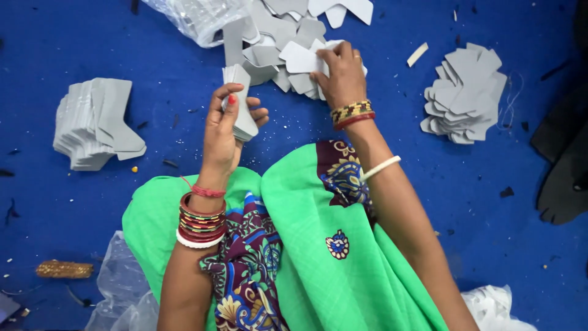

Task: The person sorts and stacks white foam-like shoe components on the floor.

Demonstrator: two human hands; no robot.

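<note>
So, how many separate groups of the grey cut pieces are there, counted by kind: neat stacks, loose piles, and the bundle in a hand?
Neat stacks of grey cut pieces on the blue floor: 2, the left stack and the right stack
Loose pile of grey pieces: 1
Bundle held in the left hand: 1
Total: 4

Clear plastic bag (199,18), crumpled, above the green garment (318,245); a second clear bag (119,288) at its lower left; white bag (496,306) at lower right.

I am seeing my left hand (225,125) gripping a grey stack (241,103) upright, while my right hand (340,73) is pinching a loose grey piece (300,60) on the blue floor (73,37).
</note>
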